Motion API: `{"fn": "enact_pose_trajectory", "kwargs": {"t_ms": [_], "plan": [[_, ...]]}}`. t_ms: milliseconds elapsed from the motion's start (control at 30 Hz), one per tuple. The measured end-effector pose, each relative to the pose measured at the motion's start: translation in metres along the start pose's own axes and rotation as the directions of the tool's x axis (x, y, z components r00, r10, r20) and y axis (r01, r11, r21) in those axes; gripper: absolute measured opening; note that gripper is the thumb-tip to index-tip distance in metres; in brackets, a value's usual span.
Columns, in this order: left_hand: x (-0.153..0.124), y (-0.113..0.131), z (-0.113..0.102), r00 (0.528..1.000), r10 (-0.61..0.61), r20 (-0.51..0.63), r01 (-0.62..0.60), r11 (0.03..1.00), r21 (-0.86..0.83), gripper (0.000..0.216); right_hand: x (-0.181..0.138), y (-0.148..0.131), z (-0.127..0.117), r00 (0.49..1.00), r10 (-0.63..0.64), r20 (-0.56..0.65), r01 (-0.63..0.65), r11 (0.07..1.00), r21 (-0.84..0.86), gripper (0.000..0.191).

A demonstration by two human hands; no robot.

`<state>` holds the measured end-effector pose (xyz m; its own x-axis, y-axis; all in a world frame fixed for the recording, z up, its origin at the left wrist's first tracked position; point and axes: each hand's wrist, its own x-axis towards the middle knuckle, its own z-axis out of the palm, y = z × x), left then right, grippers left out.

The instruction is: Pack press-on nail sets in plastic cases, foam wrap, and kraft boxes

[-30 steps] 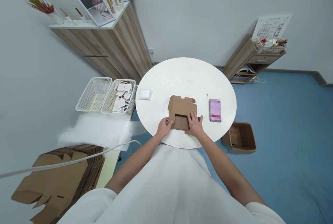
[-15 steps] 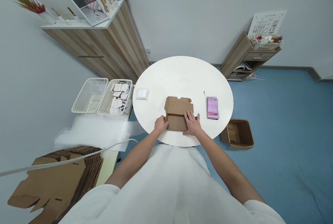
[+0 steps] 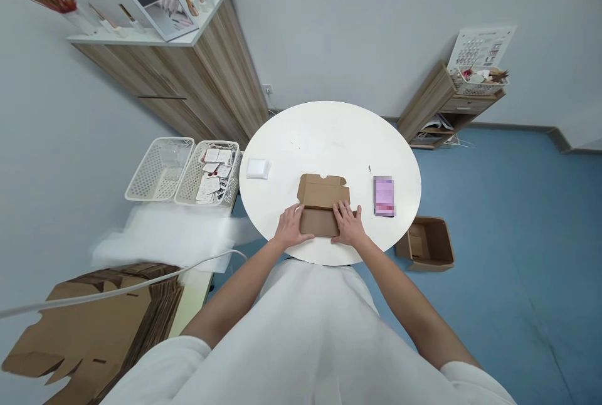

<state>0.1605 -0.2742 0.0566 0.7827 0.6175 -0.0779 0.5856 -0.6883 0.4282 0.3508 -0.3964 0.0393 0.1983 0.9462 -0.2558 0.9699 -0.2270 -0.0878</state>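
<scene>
A brown cardboard box (image 3: 320, 222) lies on the white round table (image 3: 329, 135) close to my body. Its lid (image 3: 323, 192) is folded back, away from me, and the tray part faces up. At the left end, my left hand (image 3: 290, 227) grips the box side, fingers over the edge and thumb along the front. My right hand (image 3: 348, 224) holds the right end, its fingertips over the wall and its thumb out to the right. Right of the box lies a pink and purple rectangular item (image 3: 384, 196), pixelated. A small white packet (image 3: 258, 168) rests at the table's left.
Two white plastic baskets (image 3: 183, 170) stand left of the table, one with several cards. Below them are white wrapping sheets (image 3: 160, 236) and a stack of flat cardboard boxes (image 3: 98, 323). A white cable (image 3: 188, 268) crosses there. An open carton (image 3: 430, 245) stands on the floor, right.
My left hand has spread from a pinch at the box's left corner to fingers and thumb set along that end. The right hand and the box stay in place.
</scene>
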Motion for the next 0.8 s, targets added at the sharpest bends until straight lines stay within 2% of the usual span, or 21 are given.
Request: {"fn": "enact_pose_trajectory", "kwargs": {"t_ms": [100,233,333,367,433,467,533,567,633,700,800], "plan": [[0.007,0.005,-0.003,0.98,0.171,0.1,-0.184,0.974,0.134,0.112,0.001,-0.002,-0.001,1.0,-0.003,-0.015,0.003,1.0,-0.003,0.118],[0.022,0.011,0.003,0.958,0.212,0.195,-0.252,0.945,0.209,0.118,-0.001,-0.005,-0.007,1.0,-0.007,-0.004,0.007,1.0,0.013,0.119],[0.026,0.01,0.008,0.952,0.218,0.217,-0.263,0.941,0.211,0.115,-0.01,-0.002,-0.012,1.0,-0.007,-0.022,0.009,0.995,0.095,0.114],[0.026,0.009,0.009,0.952,0.217,0.217,-0.262,0.943,0.206,0.114,-0.016,0.0,-0.013,0.998,0.022,-0.05,-0.015,0.99,0.143,0.109],[0.025,0.007,0.01,0.953,0.217,0.212,-0.259,0.946,0.194,0.112,-0.031,0.006,-0.01,0.977,0.176,-0.12,-0.136,0.948,0.288,0.096],[0.024,0.006,0.01,0.954,0.218,0.206,-0.257,0.948,0.186,0.112,-0.039,0.008,-0.007,0.949,0.285,-0.133,-0.215,0.896,0.389,0.091],[0.023,0.005,0.011,0.956,0.221,0.193,-0.255,0.951,0.172,0.111,-0.054,0.012,0.002,0.868,0.491,-0.077,-0.348,0.71,0.612,0.083],[0.023,0.005,0.011,0.957,0.222,0.186,-0.253,0.953,0.166,0.111,-0.06,0.013,0.008,0.829,0.559,-0.019,-0.385,0.595,0.706,0.08],[0.023,0.004,0.011,0.958,0.223,0.177,-0.251,0.955,0.155,0.111,-0.068,0.012,0.018,0.783,0.616,0.086,-0.404,0.398,0.823,0.075],[0.023,0.004,0.012,0.958,0.226,0.174,-0.252,0.956,0.148,0.111,-0.069,0.009,0.025,0.767,0.627,0.135,-0.399,0.301,0.866,0.072],[0.022,0.004,0.012,0.958,0.225,0.179,-0.251,0.958,0.139,0.112,-0.063,0.0,0.024,0.76,0.632,0.153,-0.401,0.271,0.875,0.066]]}}
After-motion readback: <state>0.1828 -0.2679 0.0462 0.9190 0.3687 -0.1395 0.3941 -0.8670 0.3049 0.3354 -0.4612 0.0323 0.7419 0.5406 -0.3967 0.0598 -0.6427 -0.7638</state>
